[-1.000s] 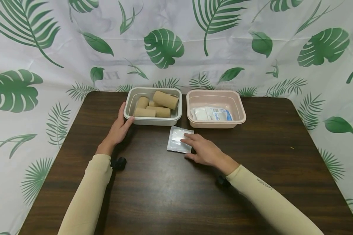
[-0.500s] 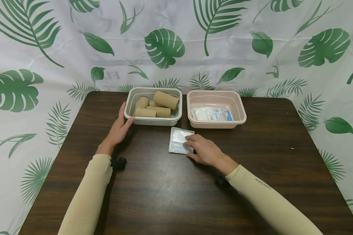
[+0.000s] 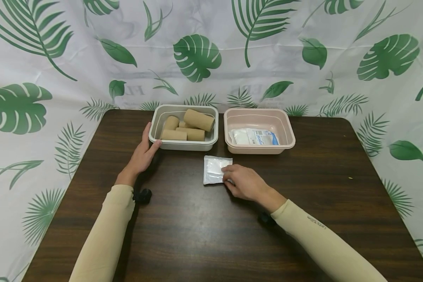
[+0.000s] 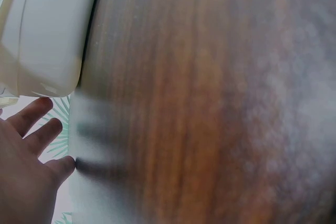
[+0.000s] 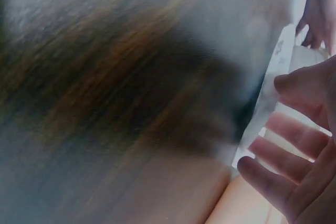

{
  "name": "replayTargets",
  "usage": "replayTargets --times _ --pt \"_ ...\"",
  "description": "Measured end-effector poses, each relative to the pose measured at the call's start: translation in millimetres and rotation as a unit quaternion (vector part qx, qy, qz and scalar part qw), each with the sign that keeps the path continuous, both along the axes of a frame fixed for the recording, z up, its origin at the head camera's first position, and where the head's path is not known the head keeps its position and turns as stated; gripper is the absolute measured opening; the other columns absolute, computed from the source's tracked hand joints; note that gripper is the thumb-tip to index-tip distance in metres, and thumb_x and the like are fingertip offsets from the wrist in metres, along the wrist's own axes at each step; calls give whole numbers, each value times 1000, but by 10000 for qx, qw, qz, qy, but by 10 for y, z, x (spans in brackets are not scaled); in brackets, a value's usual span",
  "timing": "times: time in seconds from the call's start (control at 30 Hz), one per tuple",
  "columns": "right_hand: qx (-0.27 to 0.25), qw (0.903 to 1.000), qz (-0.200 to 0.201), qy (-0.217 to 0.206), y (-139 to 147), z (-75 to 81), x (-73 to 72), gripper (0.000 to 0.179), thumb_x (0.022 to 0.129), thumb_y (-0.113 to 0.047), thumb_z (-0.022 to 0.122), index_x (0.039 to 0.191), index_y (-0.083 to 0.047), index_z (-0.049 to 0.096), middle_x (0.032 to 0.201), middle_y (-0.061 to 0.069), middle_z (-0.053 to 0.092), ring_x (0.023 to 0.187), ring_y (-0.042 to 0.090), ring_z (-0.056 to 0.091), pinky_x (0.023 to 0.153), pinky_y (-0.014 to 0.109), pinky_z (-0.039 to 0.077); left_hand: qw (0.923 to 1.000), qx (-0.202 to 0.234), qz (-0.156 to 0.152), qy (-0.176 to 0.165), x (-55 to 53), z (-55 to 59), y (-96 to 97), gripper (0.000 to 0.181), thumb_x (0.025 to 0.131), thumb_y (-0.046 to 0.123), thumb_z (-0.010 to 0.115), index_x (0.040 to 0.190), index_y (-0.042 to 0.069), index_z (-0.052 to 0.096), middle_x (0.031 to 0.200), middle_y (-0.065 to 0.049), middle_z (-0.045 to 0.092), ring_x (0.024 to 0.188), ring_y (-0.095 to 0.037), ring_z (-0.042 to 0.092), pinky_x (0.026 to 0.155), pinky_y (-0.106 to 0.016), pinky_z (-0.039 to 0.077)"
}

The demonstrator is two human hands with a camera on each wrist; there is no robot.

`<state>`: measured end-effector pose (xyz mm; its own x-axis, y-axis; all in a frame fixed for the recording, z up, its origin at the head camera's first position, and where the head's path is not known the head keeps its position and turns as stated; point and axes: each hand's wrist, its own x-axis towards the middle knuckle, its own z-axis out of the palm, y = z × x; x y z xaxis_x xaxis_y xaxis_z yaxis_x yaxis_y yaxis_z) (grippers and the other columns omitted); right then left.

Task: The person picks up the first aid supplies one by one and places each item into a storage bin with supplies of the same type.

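My left hand rests on the left front corner of a pale grey bin, fingers along its left side and thumb at the front rim. Several tan rolls, like bandage rolls, lie in that bin. In the left wrist view, the left hand's fingers are spread beside the bin's wall. My right hand pinches the right edge of a flat, square white packet in front of the bins. Seen from the right wrist, the packet stands edge-on between the thumb and fingers.
A pink bin stands just right of the grey one, with white packets bearing blue print inside. Both bins stand at the back of a dark wooden table. A leaf-patterned curtain hangs behind.
The right fingers have closed from lying loosely over the packet to pinching its right edge. The packet has turned slightly and shifted a little toward the front. The left hand stays put.
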<state>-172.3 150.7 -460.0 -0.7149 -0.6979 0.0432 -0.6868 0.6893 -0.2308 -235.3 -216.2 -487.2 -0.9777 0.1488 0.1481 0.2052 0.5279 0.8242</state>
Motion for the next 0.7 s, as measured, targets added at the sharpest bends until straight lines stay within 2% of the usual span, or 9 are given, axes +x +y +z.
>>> replayTargets --times 0.1,0.27,0.43,0.7 --pt "-164 9998 60 120 -11 28 12 9 87 -16 65 92 -17 73 107 -2 67 96 15 63 81 34 52 10000 1 1 0 -3 -5 0 72 100 38 46 154 33 -2 160 -5 12 142 -32 21 110 -58 17" --pt "-551 9971 147 512 -25 101 44 5 87 -17 66 91 -17 69 89 -8 65 74 8 58 68 31 52 10000 9 5 1 -5 -13 -5 72 101 37 46 154 33 -2 160 -5 12 142 -33 21 110 -58 17" --pt "-903 9923 62 850 -42 210 82 7 86 -16 67 92 -16 69 87 -7 67 69 7 59 62 31 52 10000 9 4 -16 -6 -16 -7 72 100 38 46 154 33 -2 160 -5 11 142 -33 21 110 -58 17" --pt "-1680 9834 -264 641 -37 324 81 9 88 -14 66 95 -14 72 86 -7 69 67 2 57 65 25 51 10000 21 -3 -23 2 -7 -1 73 100 38 46 155 29 -2 160 -7 12 142 -34 21 110 -58 17"
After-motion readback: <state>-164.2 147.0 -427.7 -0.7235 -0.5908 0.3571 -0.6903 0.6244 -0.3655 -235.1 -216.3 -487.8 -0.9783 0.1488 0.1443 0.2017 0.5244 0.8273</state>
